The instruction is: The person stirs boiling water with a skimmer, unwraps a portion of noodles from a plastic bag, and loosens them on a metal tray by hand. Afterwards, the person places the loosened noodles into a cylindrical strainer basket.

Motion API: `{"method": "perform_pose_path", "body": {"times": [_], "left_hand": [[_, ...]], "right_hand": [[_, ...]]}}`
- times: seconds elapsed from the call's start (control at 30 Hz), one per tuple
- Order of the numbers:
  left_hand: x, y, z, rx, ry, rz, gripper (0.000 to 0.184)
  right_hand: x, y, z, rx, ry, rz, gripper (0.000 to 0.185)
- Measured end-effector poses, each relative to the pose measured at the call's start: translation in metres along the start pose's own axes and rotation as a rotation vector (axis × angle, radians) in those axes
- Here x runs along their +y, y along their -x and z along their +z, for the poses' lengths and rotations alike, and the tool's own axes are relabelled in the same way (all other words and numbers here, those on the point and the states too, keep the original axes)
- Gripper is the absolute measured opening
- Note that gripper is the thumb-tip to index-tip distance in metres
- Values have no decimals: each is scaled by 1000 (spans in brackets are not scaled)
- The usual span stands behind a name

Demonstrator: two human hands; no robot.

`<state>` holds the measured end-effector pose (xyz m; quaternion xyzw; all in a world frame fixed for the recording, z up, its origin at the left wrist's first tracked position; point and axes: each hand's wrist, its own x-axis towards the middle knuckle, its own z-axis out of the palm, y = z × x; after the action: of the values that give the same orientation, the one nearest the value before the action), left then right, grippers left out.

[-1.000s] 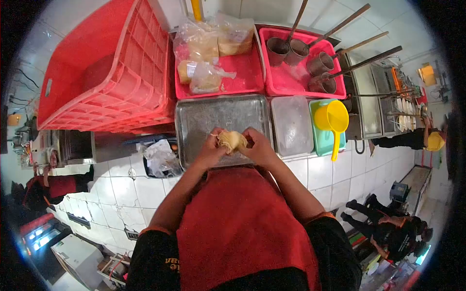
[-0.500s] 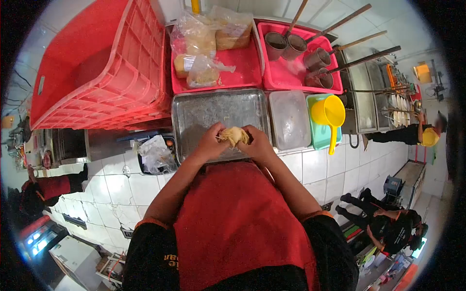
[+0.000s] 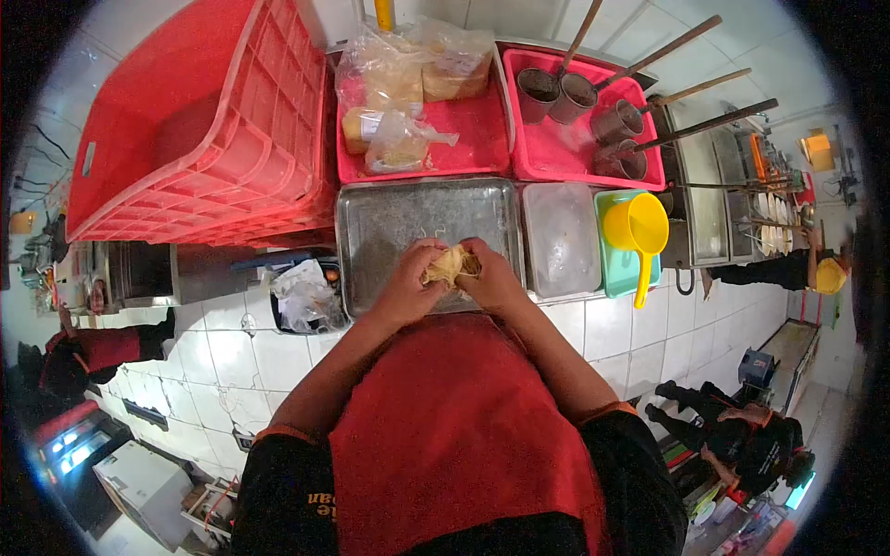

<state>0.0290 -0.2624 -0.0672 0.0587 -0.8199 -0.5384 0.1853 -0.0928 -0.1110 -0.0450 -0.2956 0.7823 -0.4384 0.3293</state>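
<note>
Above the metal tray [image 3: 375, 206], a clump of pale yellow noodles [image 3: 449, 267] is held between both of my hands. My left hand [image 3: 418, 275] has its fingers closed round the clump's left side. On the other side, my right hand [image 3: 492, 279] grips it with thumb and fingers bent inward. Part of the clump is covered by my fingers. A few small strands lie on the tray beyond my hands.
Behind the tray, a pink bin [image 3: 482, 125] holds bagged food [image 3: 399, 144]; another pink bin [image 3: 556, 153] holds long-handled metal cups [image 3: 621, 122]. To the right are a lidded container [image 3: 561, 236] and yellow dipper [image 3: 638, 222]. A red crate [image 3: 250, 120] rises at left. Co-workers stand farther off.
The clump has been turned and pulled in my fingers, so its pale rounded part now looks folded and stringier. My hands have stayed over the tray; the view has shifted slightly.
</note>
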Motion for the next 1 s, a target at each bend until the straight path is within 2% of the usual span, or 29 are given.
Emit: {"method": "perform_pose_path", "body": {"times": [0.07, 0.1, 0.17, 0.2, 0.27, 0.3, 0.33, 0.37, 0.4, 0.47, 0.5, 0.57, 0.6, 0.7, 0.73, 0.77, 0.83, 0.9, 0.93, 1.0], "left_hand": [[-2, 3, -3, -177, -70, -585, 41], [-4, 10, 0, -171, -70, -598, 41], [-6, 17, 6, -56, -207, -382, 42], [-2, 20, 6, -63, -205, -387, 42], [4, 16, 2, -33, -80, -362, 42], [-15, 19, 5, -24, -80, -369, 42], [-46, 27, 7, -98, -111, -475, 41], [-47, 31, 6, -188, -138, -586, 40], [-47, 33, 9, -200, -136, -585, 40], [-37, 29, 13, 24, -45, -378, 40], [-35, 25, 11, 35, -44, -397, 40], [-32, 15, 8, -80, -17, -828, 43], [-20, 11, 8, -62, -6, -674, 41], [-26, 16, 11, -15, 86, -773, 45], [-23, 25, 8, -8, 84, -797, 45], [-11, 25, 2, -67, 46, -748, 47], [-15, 14, 3, -132, 16, -662, 50], [-30, 23, 13, -36, 55, -678, 51], [-30, 31, 18, -28, 63, -695, 51], [-23, 30, 20, 36, 91, -448, 48]], "right_hand": [[0, 6, 5, 37, 44, -105, 35], [0, 9, 8, 24, 40, -102, 35], [-1, 10, 13, 102, 33, -275, 34], [0, 13, 12, 102, 29, -267, 34], [1, 6, 3, 16, 14, -78, 33], [-2, 2, -1, 6, 16, -80, 33], [-5, -1, -2, -1, 13, -216, 33], [-5, 4, 0, -1, 3, -338, 33], [1, 5, 2, 7, 1, -329, 33], [15, -1, 7, -70, 80, -113, 36], [6, -5, 8, -92, 78, -110, 36], [-11, -4, 9, 91, 114, -502, 39], [5, -12, 15, 50, 120, -423, 41], [-3, -6, 2, 43, 134, -392, 42], [-13, -2, 3, 158, 180, -493, 42], [-5, 1, 11, 153, 169, -477, 42], [16, -10, 16, -2, 220, -255, 44], [-3, -11, 3, -36, 285, -301, 48], [-15, -5, 1, 43, 301, -383, 50], [-15, -2, 3, 145, 318, -459, 51]]}}
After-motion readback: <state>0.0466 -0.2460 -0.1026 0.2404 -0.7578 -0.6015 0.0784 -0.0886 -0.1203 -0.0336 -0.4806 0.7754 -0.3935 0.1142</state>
